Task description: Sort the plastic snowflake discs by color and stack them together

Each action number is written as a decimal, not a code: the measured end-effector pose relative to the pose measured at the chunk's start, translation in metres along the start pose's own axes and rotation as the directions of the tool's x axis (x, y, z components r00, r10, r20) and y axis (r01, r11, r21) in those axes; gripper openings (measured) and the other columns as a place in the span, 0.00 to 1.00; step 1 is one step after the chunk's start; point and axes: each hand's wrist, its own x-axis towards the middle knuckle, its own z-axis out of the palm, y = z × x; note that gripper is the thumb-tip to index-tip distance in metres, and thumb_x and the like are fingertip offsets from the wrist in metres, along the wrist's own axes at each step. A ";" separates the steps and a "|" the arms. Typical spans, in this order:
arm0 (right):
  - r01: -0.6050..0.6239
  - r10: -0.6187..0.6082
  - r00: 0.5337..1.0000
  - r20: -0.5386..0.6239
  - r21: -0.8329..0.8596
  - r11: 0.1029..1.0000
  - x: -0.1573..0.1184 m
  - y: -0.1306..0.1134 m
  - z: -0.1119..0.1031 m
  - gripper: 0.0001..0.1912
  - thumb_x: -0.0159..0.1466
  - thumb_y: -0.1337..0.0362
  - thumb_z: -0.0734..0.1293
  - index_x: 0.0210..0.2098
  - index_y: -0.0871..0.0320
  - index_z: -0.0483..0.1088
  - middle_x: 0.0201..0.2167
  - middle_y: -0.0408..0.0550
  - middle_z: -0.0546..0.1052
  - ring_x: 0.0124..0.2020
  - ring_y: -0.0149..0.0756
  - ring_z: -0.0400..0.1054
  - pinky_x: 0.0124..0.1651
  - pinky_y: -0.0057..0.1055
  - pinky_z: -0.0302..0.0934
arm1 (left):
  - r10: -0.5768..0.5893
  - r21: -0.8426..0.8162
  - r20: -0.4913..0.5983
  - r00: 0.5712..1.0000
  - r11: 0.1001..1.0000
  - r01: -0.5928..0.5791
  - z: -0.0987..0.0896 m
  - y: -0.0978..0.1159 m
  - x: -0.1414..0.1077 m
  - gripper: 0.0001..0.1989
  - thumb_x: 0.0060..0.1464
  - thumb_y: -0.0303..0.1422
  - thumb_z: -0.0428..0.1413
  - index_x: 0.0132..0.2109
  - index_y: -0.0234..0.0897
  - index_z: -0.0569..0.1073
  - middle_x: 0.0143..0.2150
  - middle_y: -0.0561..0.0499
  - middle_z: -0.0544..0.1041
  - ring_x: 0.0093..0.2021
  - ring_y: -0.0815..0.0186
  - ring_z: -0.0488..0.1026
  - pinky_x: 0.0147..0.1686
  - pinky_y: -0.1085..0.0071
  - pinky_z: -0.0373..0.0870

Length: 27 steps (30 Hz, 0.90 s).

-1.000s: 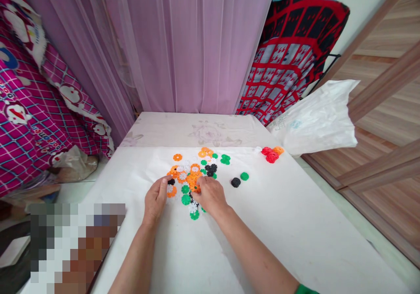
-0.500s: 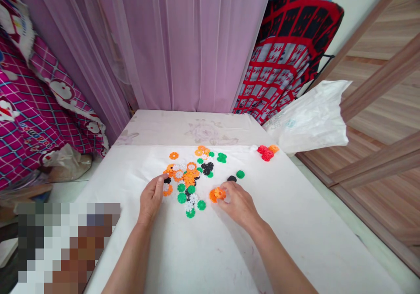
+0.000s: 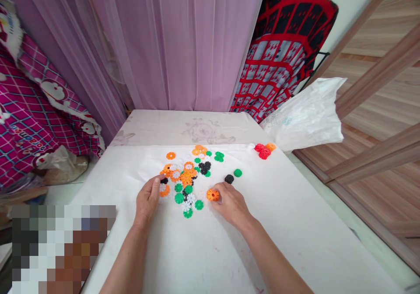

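Note:
My right hand (image 3: 231,203) pinches orange snowflake discs (image 3: 213,195) between thumb and fingers, just above the white cloth; they look joined, though the fingers hide part of them. Just beyond its knuckles lie a black snowflake piece (image 3: 229,179) and a green disc (image 3: 238,173). At the left edge of a loose pile of orange, white, green and black snowflake discs (image 3: 186,179), my left hand (image 3: 148,197) rests with loosely curved fingers. Its fingertips are beside a black disc (image 3: 164,180) and an orange disc (image 3: 165,191); nothing shows in its grasp.
A red and orange cluster of discs (image 3: 263,151) sits at the table's far right, beside a white plastic bag (image 3: 305,114). Behind the table (image 3: 203,250) hangs a purple curtain (image 3: 183,44). Wooden doors (image 3: 377,110) stand to the right.
The orange discs in my right hand have turned, so a round face now points toward me. My left hand stays by the pile. The whole view has shifted slightly.

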 end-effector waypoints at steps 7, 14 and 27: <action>0.023 -0.023 1.000 0.001 -0.036 0.999 0.004 -0.002 -0.020 0.08 0.61 0.64 0.65 0.40 0.52 0.72 0.44 0.44 0.75 0.47 0.35 0.67 0.47 0.29 0.57 | -0.001 0.012 0.010 1.000 1.000 0.001 -0.001 0.001 0.000 0.25 0.58 0.52 0.45 0.44 0.40 0.79 0.49 0.46 0.80 0.53 0.56 0.74 0.57 0.59 0.66; 0.085 -0.095 0.993 -0.068 -0.130 0.988 0.073 -0.005 -0.039 0.10 0.65 0.64 0.62 0.42 0.53 0.74 0.44 0.46 0.76 0.44 0.35 0.69 0.46 0.29 0.58 | -0.004 -0.010 0.010 1.000 1.000 0.004 0.000 0.001 0.000 0.26 0.57 0.53 0.46 0.44 0.40 0.79 0.48 0.46 0.81 0.51 0.56 0.75 0.56 0.58 0.67; 0.153 -0.143 0.988 0.064 -0.208 0.966 0.162 -0.025 0.000 0.24 0.66 0.58 0.60 0.60 0.52 0.64 0.60 0.52 0.68 0.61 0.43 0.59 0.57 0.40 0.55 | 0.002 -0.020 0.012 1.000 1.000 -0.001 -0.001 -0.003 0.000 0.25 0.57 0.52 0.48 0.45 0.39 0.79 0.48 0.45 0.81 0.51 0.55 0.76 0.55 0.58 0.69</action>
